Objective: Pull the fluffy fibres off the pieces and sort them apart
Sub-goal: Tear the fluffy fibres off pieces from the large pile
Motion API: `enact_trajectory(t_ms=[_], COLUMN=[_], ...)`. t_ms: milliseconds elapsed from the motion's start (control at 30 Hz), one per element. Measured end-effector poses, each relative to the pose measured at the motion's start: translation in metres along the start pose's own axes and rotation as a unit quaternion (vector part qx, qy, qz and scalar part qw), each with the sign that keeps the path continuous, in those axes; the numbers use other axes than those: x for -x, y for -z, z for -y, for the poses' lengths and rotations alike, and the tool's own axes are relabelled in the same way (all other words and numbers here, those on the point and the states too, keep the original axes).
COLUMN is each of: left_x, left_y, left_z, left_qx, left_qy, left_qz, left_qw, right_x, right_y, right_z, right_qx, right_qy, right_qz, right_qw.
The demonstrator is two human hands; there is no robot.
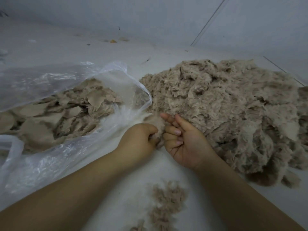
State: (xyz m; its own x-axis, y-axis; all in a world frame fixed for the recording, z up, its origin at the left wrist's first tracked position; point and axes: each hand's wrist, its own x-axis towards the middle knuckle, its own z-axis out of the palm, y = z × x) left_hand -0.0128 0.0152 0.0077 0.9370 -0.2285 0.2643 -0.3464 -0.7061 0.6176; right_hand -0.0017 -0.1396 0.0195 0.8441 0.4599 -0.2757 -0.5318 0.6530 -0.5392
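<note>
your two bare forearms, no sleeves at the wrists; your left hand [140,139] and right hand [185,144] wear no gloves, rings or watch, fingernails short and unpainted.

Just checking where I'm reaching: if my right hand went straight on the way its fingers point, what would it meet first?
Probably the fluffy beige piece gripped by the left hand; the right hand seems already touching it.
</note>
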Motion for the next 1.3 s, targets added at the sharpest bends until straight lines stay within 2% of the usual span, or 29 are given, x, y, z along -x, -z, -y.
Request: enact_trajectory(t_ms=[67, 167, 267, 300, 367, 433, 467, 567, 833, 1000, 1133, 1200, 1300], left_x=[0.011, 0.009, 0.006, 0.006, 0.009, 0.007, 0.004, 0.0, 0.004, 0.004, 0.002, 0.001, 0.002], left_y=[0.0, 0.003, 0.004, 0.005, 0.007, 0.009, 0.008, 0.005, 0.011, 0.013, 0.014, 0.013, 0.009], left_z=[-0.001, -0.002, -0.005, -0.007, -0.01, -0.013, -0.012, -0.009, -0.005, 0.001, 0.003, 0.004, 0.003], left_qx=[0.018, 0.073, 0.16, 0.224, 0.372, 0.448, 0.439, 0.347, 0.475, 0.442, 0.444, 0.457, 0.428], left_qy=[0.009, 0.067, 0.095, 0.104, 0.109, 0.115, 0.121, 0.123, 0.08, 0.085, 0.102, 0.102, 0.089], left_qz=[-0.034, -0.118, -0.121, -0.109, -0.091, -0.091, -0.098, -0.12, -0.111, -0.119, -0.161, -0.155, -0.134], left_qw=[0.999, 0.988, 0.975, 0.963, 0.917, 0.882, 0.885, 0.922, 0.869, 0.885, 0.875, 0.87, 0.889], right_x=[-0.001, -0.001, 0.0, 0.0, -0.001, -0.002, -0.002, -0.002, 0.001, 0.003, 0.004, 0.004, 0.004], right_y=[0.0, 0.0, 0.0, 0.0, -0.002, -0.003, -0.003, -0.003, -0.004, -0.006, -0.007, -0.007, -0.008], right_z=[-0.001, -0.001, -0.002, -0.002, -0.003, -0.005, -0.005, -0.005, -0.005, -0.005, -0.004, -0.005, -0.005], right_qx=[-0.005, -0.006, 0.0, 0.002, 0.009, 0.008, 0.008, 0.018, 0.046, 0.087, 0.104, 0.108, 0.127], right_qy=[-0.004, -0.001, 0.0, 0.001, 0.003, 0.003, 0.003, 0.001, 0.01, 0.01, -0.01, -0.008, 0.001], right_qz=[-0.009, -0.015, -0.017, -0.016, -0.015, -0.02, -0.023, -0.026, -0.028, -0.032, -0.01, -0.008, -0.01], right_qw=[1.0, 1.0, 1.0, 1.0, 1.0, 1.0, 1.0, 0.999, 0.998, 0.996, 0.994, 0.994, 0.992])
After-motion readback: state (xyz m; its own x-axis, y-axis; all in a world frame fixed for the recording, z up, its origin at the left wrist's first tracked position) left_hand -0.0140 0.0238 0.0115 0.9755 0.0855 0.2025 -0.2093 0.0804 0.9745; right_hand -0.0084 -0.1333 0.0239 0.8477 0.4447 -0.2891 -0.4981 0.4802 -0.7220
